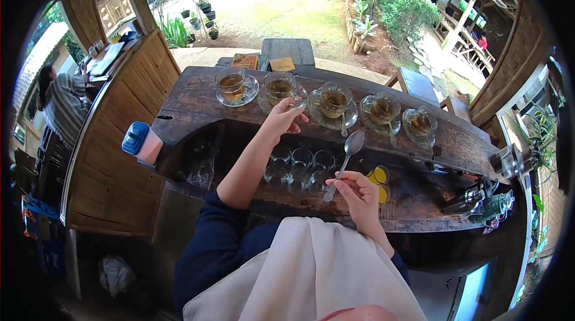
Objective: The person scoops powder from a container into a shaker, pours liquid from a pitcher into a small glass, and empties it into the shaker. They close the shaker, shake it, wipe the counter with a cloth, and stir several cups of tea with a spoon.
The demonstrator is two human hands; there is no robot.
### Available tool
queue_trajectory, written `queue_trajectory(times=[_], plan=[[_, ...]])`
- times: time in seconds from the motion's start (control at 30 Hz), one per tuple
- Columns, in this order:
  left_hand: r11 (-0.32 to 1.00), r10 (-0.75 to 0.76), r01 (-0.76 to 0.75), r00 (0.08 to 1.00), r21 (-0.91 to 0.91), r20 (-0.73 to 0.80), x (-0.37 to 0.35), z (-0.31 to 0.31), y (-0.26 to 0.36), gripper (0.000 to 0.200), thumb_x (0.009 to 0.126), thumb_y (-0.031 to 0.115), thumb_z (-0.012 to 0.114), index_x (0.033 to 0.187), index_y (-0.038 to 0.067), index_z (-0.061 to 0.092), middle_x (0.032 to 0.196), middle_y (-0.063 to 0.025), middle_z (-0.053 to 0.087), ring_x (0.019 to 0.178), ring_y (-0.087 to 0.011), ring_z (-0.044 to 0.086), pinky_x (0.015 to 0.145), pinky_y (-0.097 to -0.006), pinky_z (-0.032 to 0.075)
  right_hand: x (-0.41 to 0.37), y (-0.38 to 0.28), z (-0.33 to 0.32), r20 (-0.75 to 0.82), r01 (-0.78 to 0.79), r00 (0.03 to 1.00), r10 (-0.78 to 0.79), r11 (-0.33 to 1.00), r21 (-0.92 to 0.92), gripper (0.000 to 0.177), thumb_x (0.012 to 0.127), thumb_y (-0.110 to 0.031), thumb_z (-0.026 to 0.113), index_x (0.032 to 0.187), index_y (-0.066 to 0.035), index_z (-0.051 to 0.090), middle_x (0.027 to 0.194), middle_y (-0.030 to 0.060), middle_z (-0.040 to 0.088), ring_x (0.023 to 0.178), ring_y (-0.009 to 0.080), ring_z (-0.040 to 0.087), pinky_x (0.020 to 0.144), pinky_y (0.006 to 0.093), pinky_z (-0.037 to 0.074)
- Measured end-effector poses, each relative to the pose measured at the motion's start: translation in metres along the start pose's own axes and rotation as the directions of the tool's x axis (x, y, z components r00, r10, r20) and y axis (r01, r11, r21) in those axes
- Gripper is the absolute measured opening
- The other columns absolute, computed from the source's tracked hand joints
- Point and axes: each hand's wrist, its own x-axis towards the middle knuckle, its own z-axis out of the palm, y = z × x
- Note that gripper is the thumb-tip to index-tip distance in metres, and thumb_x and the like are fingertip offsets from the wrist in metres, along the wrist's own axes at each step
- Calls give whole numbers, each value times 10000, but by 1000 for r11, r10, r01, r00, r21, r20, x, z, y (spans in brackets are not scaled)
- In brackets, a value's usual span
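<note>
My left hand [285,120] reaches to the near side of the second glass cup [280,86] from the left, which stands on a glass saucer [265,104]. Its fingers are bent together at the cup and saucer edge; what they grip is hidden. Lower down, my right hand [357,197] pinches the handle of a metal spoon [354,143], bowl pointing up and away. More glass cups of amber drink stand on saucers along the counter: one at the left [231,86], and to the right a third [333,102], a fourth [382,110] and a fifth [420,122]. Spoons rest beside the right-hand cups.
Several clear glasses [301,158] and yellow-topped glasses [381,175] stand on the lower shelf. A blue-lidded container [142,141] sits at the counter's left end, glass jars [492,207] at the right. A person [63,105] is by the wooden counter at left.
</note>
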Motion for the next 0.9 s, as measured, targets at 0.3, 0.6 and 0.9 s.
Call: queue_trajectory(times=[0.3,0.6,0.9], plan=[[989,46,-48,999,139,16,-10,-20,6,267,880,272,606,1092,112,582,799,-32,634,532,-81,548,530,-214,446,2,2,10,54,-1,999,0,1000,17,152,895,2,555,1042,37,573,956,106,662,930,130,628,798,204,482],[946,85,-83,996,315,7,-7,-45,14,252,875,284,620,979,55,604,763,-26,643,549,-83,563,522,-210,440,1,4,16,81,2,997,-4,1000,26,152,893,9,553,1042,39,571,957,116,661,930,138,627,816,224,486],[922,217,-199,976,333,-18,-6,-60,12,235,868,219,636,967,9,595,766,-55,651,558,-89,570,516,-208,461,-1,6,19,75,11,997,-15,999,42,153,891,14,554,1041,42,571,954,115,661,930,141,629,822,228,486]])
